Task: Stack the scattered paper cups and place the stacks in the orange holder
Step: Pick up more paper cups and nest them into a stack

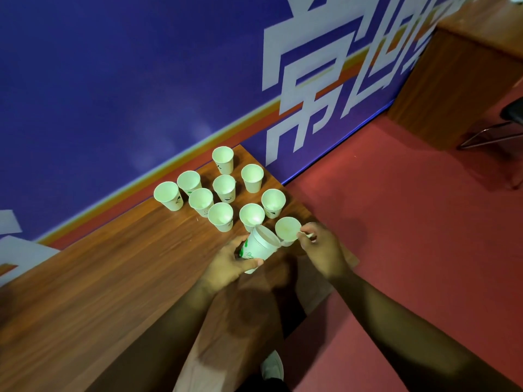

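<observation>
Paper cups [220, 217]: nine stand upright, mouths up, loose on the wooden surface [113, 278], none nested. All lie beyond and to the left of the tilted cup [261, 247], the landmark for this entry. The farthest is well off to its left, near the blue wall [113, 80]; the nearest is just beyond its rim.

Left hand [229, 261]: fingers and thumb wrapped round the tilted cup's body, which is held clear of the surface. Long axis runs from the base, low and left in the palm, to the mouth, high and right. Whether one cup or several sit nested in this grip, cannot tell.

Just right of the tilted cup's mouth: the corner cup [288, 232], upright at the surface's edge. Its wall touches or overlaps the tilted rim; which, cannot tell.

Right hand [319, 250]: right of the tilted cup, fingers [307, 236] pinching the corner cup's rim on its right side.

Judgement: the step in hand is nesting these two. The open mouth faces the corner cup, so the right hand is the nearer one for the move. The corner cup needs lifting and turning base-first along the tilted axis; mouth and base are not yet lined up.

Orange holder: not in view. Farther right of the tilted cup, only red floor [396, 222].
</observation>
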Motion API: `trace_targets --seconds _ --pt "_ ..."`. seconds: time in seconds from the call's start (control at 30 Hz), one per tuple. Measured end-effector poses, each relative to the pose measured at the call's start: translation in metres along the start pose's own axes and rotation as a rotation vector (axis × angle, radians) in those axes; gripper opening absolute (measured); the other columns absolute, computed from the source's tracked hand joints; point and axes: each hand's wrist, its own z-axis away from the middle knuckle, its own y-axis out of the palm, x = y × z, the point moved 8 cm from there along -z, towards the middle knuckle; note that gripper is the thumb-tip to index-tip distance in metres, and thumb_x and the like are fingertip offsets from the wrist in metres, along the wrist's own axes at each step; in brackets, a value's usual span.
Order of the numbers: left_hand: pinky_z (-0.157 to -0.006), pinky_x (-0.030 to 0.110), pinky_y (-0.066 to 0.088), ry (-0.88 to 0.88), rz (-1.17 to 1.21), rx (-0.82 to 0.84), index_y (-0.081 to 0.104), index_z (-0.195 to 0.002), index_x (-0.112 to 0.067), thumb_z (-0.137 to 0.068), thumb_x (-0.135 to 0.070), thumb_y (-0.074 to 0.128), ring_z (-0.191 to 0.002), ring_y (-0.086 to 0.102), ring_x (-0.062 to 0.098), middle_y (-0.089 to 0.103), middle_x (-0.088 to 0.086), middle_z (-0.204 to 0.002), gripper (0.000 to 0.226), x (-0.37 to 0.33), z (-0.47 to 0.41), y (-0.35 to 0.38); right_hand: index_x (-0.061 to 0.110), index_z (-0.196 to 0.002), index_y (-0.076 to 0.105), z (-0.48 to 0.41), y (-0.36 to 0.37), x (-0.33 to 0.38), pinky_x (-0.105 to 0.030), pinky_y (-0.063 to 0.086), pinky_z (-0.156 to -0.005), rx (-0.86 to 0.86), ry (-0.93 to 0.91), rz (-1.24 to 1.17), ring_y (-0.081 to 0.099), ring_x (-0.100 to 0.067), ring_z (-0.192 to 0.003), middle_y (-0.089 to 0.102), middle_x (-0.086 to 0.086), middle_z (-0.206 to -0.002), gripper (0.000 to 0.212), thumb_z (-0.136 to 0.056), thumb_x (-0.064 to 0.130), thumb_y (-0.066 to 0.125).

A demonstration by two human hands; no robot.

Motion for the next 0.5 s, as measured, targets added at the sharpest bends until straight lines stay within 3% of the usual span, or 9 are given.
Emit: trace_targets --seconds 0.13,0.3,0.5 --pt "-0.077 0.007 0.049 -0.026 0.037 -0.006 0.053 -0.131 -0.027 -0.081 -0.019 0.081 -0.103 0.061 -0.007 0.063 -0.018 -0.116 0.057 0.004 0.001 0.001 0.007 -0.109 0.067 -0.016 0.0 -0.051 -0.035 0.046 -0.093 0.054 0.025 0.345 0.059 -0.028 -0.101 0.06 -0.012 -0.11 0.034 -0.081 0.026 0.07" --pt "-0.082 0.011 0.051 -0.049 0.04 -0.014 0.054 -0.131 -0.021 -0.08 -0.018 0.082 -0.109 0.062 0.002 0.066 -0.01 -0.117 0.058 0.01 -0.006 0.004 0.003 -0.091 0.07 -0.034 0.021 -0.092 -0.043 0.052 -0.087 0.134 0.007 0.492 0.062 -0.035 -0.096 0.063 -0.018 -0.105 0.031 -0.077 0.025 0.052" --pt "-0.073 0.006 0.049 -0.056 -0.003 -0.013 0.053 -0.131 -0.023 -0.082 -0.022 0.08 -0.104 0.06 0.0 0.063 -0.011 -0.118 0.055 0.014 -0.013 0.007 0.011 -0.072 0.064 -0.03 0.007 -0.085 -0.038 0.049 -0.077 0.024 -0.061 0.309 0.061 -0.032 -0.078 0.065 -0.011 -0.079 0.031 -0.079 0.034 0.044"
